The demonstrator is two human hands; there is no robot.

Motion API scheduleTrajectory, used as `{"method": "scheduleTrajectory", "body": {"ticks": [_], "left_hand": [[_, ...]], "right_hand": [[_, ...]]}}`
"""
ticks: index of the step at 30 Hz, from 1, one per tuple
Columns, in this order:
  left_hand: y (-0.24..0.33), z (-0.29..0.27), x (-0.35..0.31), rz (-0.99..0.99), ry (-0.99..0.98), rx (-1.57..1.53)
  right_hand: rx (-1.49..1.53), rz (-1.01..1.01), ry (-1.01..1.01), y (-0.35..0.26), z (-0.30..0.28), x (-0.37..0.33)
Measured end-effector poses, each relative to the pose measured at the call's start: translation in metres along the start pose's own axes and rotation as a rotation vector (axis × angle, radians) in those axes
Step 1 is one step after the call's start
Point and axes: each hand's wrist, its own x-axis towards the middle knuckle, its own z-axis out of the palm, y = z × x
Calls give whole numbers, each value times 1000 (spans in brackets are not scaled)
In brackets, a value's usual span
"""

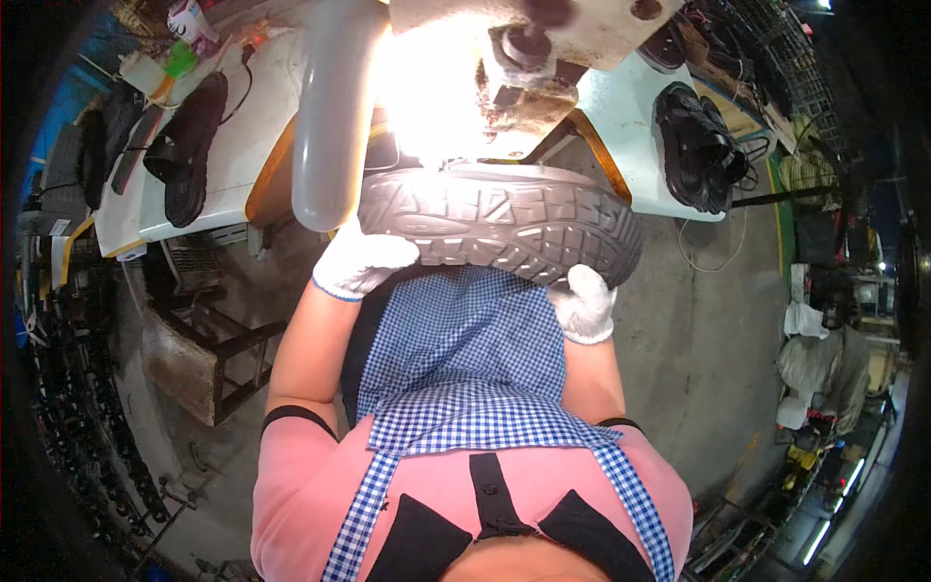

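Note:
A dark shoe [504,218], its chunky treaded sole turned toward me, lies sideways under the head of a sewing machine [529,73]. My left hand [361,260], in a white knit glove, grips the shoe's left end, thumb over the sole. At the other end my right hand [585,303], gloved the same way, holds its lower right edge with the thumb raised against the tread. The fingers of both hands are mostly hidden behind the shoe. Glare from a bright lamp washes out the spot where shoe and machine meet. A grey cylinder [335,116] hangs just above my left hand.
Black sandals [189,150] lie on the white table [262,126] at left. More black sandals [693,145] sit on the right tabletop [621,116]. A wooden stool [208,359] stands on the floor at lower left. Racks and hanging cloth line the right side.

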Motion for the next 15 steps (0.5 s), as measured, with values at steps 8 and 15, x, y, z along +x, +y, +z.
{"method": "scheduleTrajectory", "body": {"ticks": [8, 15], "left_hand": [[3, -41, -38, 66, 282, -388], [7, -86, -60, 144, 244, -420]], "right_hand": [[-182, 68, -28, 27, 43, 11], [-182, -53, -280, 56, 67, 32]]}}
